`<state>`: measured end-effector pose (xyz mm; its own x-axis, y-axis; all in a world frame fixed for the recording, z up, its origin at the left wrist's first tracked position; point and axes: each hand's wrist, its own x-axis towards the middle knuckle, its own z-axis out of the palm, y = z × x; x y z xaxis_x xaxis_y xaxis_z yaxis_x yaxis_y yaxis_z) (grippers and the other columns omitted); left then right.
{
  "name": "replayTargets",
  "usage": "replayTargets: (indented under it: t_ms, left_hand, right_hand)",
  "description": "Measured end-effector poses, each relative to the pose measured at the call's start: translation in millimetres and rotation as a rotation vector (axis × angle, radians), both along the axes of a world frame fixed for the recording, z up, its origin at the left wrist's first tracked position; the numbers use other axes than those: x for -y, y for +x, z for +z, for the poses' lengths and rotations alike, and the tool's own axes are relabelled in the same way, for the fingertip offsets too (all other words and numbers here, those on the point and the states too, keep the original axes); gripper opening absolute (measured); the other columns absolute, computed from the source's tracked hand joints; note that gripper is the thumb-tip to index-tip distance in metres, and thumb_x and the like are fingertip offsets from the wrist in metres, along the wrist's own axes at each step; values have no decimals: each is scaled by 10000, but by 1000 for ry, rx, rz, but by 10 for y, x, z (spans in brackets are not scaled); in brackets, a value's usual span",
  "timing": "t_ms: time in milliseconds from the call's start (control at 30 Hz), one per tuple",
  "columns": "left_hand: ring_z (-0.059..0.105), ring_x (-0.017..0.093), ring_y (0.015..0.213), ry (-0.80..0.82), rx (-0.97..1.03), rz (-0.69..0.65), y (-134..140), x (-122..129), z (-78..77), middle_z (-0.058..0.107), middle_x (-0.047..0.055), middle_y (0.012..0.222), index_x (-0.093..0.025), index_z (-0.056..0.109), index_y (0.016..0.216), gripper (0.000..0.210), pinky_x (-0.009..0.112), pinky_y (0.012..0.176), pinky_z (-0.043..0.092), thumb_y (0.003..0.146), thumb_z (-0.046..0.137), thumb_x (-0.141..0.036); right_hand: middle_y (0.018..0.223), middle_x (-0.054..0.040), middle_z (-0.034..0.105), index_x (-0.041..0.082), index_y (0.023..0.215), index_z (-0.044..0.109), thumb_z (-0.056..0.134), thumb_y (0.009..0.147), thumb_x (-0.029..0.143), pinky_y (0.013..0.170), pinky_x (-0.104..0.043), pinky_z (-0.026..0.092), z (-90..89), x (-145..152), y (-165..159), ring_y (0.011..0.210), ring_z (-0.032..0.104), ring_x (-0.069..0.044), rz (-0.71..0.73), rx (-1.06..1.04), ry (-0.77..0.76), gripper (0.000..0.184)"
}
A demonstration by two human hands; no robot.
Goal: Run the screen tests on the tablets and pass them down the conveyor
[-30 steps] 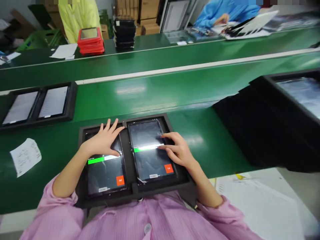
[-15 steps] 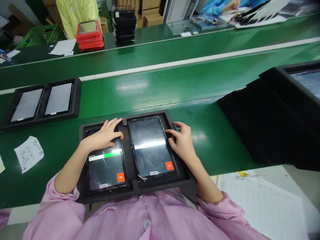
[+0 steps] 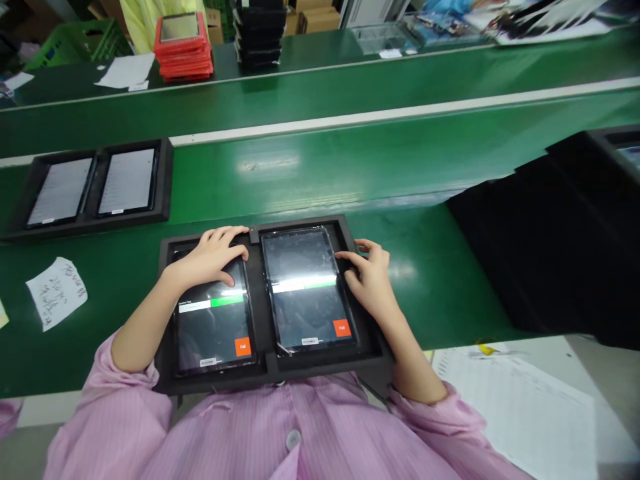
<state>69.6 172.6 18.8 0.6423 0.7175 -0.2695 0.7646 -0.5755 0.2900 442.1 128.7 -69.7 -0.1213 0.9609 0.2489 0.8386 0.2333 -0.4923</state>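
In front of me a black foam tray (image 3: 273, 365) holds two tablets side by side, overhanging the bench's near edge. Over the top of the left tablet (image 3: 213, 337) lies my left hand (image 3: 210, 260), fingers spread, fingertips by the tray's far rim. My right hand (image 3: 371, 277) is at the right edge of the right tablet (image 3: 310, 313), its index finger stretched to the screen's side and its other fingers loosely bent. Neither hand grips anything. Both screens are dark with a red "Fail" square and a white and green bar.
Another black tray with two lit tablets (image 3: 127, 180) sits at the left. Handwritten paper (image 3: 57, 293) lies nearer me. Black sheets (image 3: 530, 240) rise at the right, above printed sheets (image 3: 515, 400). Across the bench (image 3: 310, 173) stand red cases (image 3: 184, 57) and a black stack (image 3: 257, 33).
The view has shifted slightly. A green segment now shows on the right tablet's bar. My hands have stayed nearly in place on the tray, the right fingers a little more apart.
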Motion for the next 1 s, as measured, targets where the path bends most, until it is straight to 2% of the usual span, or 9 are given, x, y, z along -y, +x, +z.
replayTargets:
  t_ms: [167, 400, 467, 567, 633, 700, 800, 900, 1000]
  left_hand:
    - [215, 404, 1483, 9, -27, -23, -12, -26, 18, 241, 107, 1627, -270, 640, 1110, 414, 620, 1161, 238, 761, 862, -260]
    - [199, 423, 1482, 13, -35, -49, 24, -51, -19, 243, 118, 1618, -282, 670, 1125, 402, 646, 1161, 208, 770, 858, -306]
    - [176, 421, 1498, -15, -21, -42, -88, -77, 3, 223, 111, 1632, -310, 645, 1218, 505, 648, 1186, 162, 761, 859, -327]
    - [183, 417, 1511, -141, -25, 53, -493, -156, 57, 200, 148, 1642, -331, 381, 1516, 922, 622, 1200, 195, 722, 848, -338]
    - [262, 390, 1495, -260, -26, 128, -837, -229, 79, 239, 167, 1631, -277, 189, 1594, 1060, 563, 1192, 273, 721, 788, -329]
    - [330, 352, 1472, -342, 4, 161, -1118, -294, 78, 274, 162, 1622, -220, 159, 1590, 1038, 493, 1192, 308, 725, 720, -336]
    - [360, 347, 1451, -331, 3, 178, -1277, -347, 50, 324, 160, 1593, -182, 246, 1541, 987, 457, 1184, 327, 676, 698, -335]
    - [382, 367, 1423, -270, -64, 184, -1163, -346, 30, 391, 157, 1536, -209, 265, 1525, 982, 495, 1147, 358, 647, 694, -302]
    - [402, 372, 1409, -224, -33, 214, -919, -307, 13, 408, 173, 1517, -233, 174, 1553, 1031, 544, 1137, 341, 688, 725, -340]
  right_hand:
    - [1351, -161, 415, 211, 1260, 675, 485, 792, 111, 1103, -615, 364, 0, -27, 1, 1238, 440, -356, 35, 4, -56, 514]
    - [1351, -127, 382, 242, 1261, 668, 485, 766, 122, 1140, -588, 353, -86, -96, 59, 1249, 433, -334, 49, -94, -136, 541]
    - [1347, -121, 384, 247, 1255, 672, 485, 765, 124, 1141, -584, 358, -103, -105, 74, 1246, 439, -329, 45, -108, -141, 538]
    - [1337, -126, 402, 244, 1270, 663, 473, 789, 124, 1123, -591, 372, -34, -97, 73, 1238, 449, -328, 39, -93, -115, 531]
    - [1355, -141, 407, 235, 1291, 652, 463, 836, 130, 1110, -593, 373, 93, -85, 28, 1257, 431, -336, 54, -42, -37, 503]
    - [1381, -151, 411, 240, 1296, 658, 459, 908, 167, 1099, -578, 372, 259, -76, -84, 1289, 401, -341, 149, 35, 46, 442]
    - [1437, -156, 407, 284, 1313, 674, 485, 994, 310, 1081, -574, 363, 471, -86, -381, 1324, 372, -356, 445, 170, 68, 371]
    - [1517, -161, 375, 338, 1362, 652, 550, 987, 461, 1099, -631, 291, 555, -127, -696, 1359, 340, -393, 686, 293, 51, 407]
    - [1531, -145, 395, 365, 1299, 695, 576, 970, 511, 1124, -661, 224, 552, -169, -796, 1362, 345, -392, 739, 344, 50, 379]
